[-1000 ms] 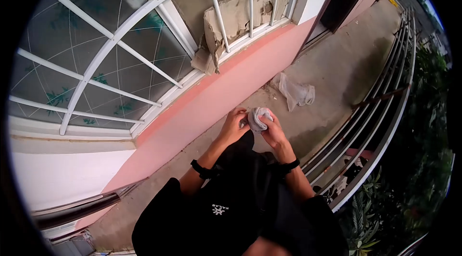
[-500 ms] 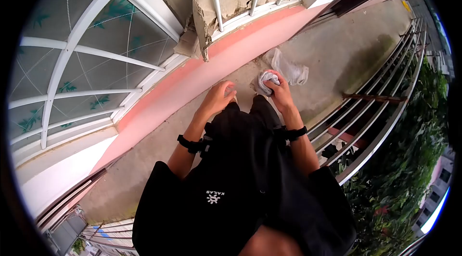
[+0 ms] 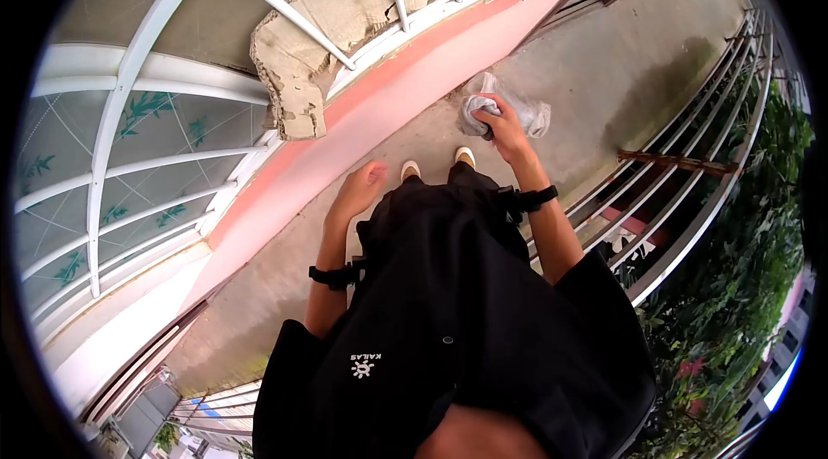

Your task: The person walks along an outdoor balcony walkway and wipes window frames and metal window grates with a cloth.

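My right hand [image 3: 504, 127] is closed round a wadded grey-white cloth [image 3: 476, 116]. Part of the cloth is hidden by my fingers. Just beyond it in the head view, a clear, crumpled plastic bag [image 3: 536, 118] lies on the concrete floor, partly covered by my hand and the cloth. My left hand [image 3: 360, 190] is held out near the pink wall base, empty, its fingers loosely curved and slightly blurred. Both wrists wear black straps.
White window bars [image 3: 293, 17] with torn cardboard [image 3: 345, 6] behind them stand at the upper left, above a pink wall band [image 3: 405, 105]. A metal railing [image 3: 690, 209] runs along the right, with green plants [image 3: 733, 286] outside. My shoes [image 3: 466, 155] are on the concrete floor [image 3: 595, 88].
The cloth in my right hand now overlaps the plastic bag. My left hand has moved left and down in view, away from the right hand. Both my shoes now show; the view has shifted.
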The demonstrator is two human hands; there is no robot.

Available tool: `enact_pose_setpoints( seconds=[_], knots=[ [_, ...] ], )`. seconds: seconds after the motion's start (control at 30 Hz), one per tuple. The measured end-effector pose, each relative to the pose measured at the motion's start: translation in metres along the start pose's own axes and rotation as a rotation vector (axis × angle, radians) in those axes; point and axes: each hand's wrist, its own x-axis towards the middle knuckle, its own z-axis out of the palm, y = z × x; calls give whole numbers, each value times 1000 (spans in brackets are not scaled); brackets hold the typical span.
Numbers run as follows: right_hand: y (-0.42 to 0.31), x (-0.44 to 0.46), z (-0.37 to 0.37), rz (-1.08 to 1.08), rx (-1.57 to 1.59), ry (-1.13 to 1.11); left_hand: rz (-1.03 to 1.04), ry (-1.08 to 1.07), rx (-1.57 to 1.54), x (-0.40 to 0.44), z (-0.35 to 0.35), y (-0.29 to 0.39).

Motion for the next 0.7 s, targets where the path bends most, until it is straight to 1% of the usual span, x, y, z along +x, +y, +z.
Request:
enact_pose_setpoints(
  seconds=[0.13,0.2,0.23,0.27,0.33,0.4,0.43,0.47,0.5,0.57,0.6,0.63,0.7],
  knots=[
    [19,-3,-41,-15,-16,42,33,-38,58,17,8,3],
    [33,-11,-58,17,-173,77,63,-77,89,28,11,6],
    [36,-18,-64,74,-237,116,62,-100,113,32,11,13],
    [40,-18,-70,63,-173,186,70,-122,125,36,13,19],
    [55,-28,-91,183,-484,102,60,-186,156,42,16,32],
    [56,-38,-96,222,-744,164,106,-240,200,47,22,45],
    [48,-46,-97,236,-731,168,161,-337,241,48,25,43],
    [29,-58,-92,244,-736,137,122,-363,230,44,26,38],
    [50,-52,-99,214,-758,204,81,-365,217,51,31,35],
    [65,-37,-101,182,-764,290,106,-420,243,57,47,36],
    [73,-32,-101,220,-734,296,87,-449,259,49,44,34],
    [72,-33,-96,259,-705,297,132,-480,223,45,41,38],
    [73,-34,-88,261,-696,250,119,-508,243,35,40,47]
  ],
)
